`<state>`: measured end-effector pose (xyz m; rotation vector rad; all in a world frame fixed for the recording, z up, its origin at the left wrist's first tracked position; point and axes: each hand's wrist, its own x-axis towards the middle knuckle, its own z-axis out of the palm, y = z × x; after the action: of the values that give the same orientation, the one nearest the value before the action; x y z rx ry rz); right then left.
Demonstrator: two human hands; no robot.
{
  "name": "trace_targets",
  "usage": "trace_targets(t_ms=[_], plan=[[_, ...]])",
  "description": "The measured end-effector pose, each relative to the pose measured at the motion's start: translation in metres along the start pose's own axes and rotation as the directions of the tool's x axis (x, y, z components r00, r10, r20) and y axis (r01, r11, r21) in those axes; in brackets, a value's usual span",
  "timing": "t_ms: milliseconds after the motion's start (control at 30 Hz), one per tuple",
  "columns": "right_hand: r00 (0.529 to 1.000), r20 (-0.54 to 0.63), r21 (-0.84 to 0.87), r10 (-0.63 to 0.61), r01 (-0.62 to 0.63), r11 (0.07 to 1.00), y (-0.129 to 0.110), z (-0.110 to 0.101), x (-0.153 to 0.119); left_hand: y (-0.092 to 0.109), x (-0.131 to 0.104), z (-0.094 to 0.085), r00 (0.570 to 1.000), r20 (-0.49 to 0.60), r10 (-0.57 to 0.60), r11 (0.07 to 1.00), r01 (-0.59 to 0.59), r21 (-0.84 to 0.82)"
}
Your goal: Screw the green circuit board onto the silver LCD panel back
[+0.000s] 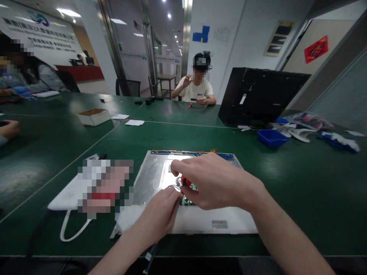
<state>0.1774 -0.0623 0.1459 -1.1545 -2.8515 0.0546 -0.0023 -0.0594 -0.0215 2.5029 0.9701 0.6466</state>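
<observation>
A green table (318, 202), a metal panel (146, 187) flat on it, and two hands meeting over its middle.
The panel lies at lower center, probably so its small green circuit board (187, 201) faces up within reach. The right hand (208, 179) arches over from the right, thumb and fingers clamped on a red tool (186, 181), seemingly to hold it upright. The left hand (162, 206) comes from below, fingers together at the board's edge near thin wires (173, 186), perhaps steadying them; whether they pinch anything I cannot tell. Around them, a black monitor (260, 95) stands at upper right, a white case (67, 193) lies left of the panel, an open box (97, 119) sits farther back, and a blue tray (273, 140) at right. The right hand blocks much of the board.
</observation>
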Motion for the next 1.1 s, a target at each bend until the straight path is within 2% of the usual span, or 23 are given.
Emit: trace_targets(t_ms=[200,400,733,867,1000,1100], plan=[[1.000,0.001,-0.004,0.020,-0.020,1.000,0.0011,-0.0001,-0.0003,-0.0001,-0.0006,0.0005,1.000,-0.023,0.008,1.000,-0.008,0.027],[0.998,-0.021,-0.085,0.054,-0.055,0.995,0.0026,0.0009,0.0023,-0.0001,-0.0004,0.0008,1.000,-0.012,-0.004,0.999,0.004,0.037],[1.000,-0.010,-0.008,-0.025,0.025,1.000,0.0000,-0.0004,-0.0033,0.0002,0.0007,-0.0008,1.000,-0.001,-0.005,1.000,0.005,0.014],[1.000,-0.012,-0.024,0.006,-0.007,1.000,0.0015,0.0003,-0.0014,-0.0005,0.0005,0.0012,0.999,-0.033,0.007,1.000,-0.006,0.027],[0.999,-0.020,-0.075,0.049,-0.051,0.996,0.0023,0.0011,0.0020,0.0002,0.0006,0.0004,1.000,-0.008,-0.005,0.999,0.005,0.032],[0.999,-0.021,-0.072,0.031,-0.033,0.997,0.0015,0.0015,0.0017,0.0006,0.0005,-0.0007,1.000,0.005,-0.008,1.000,0.008,0.022]])
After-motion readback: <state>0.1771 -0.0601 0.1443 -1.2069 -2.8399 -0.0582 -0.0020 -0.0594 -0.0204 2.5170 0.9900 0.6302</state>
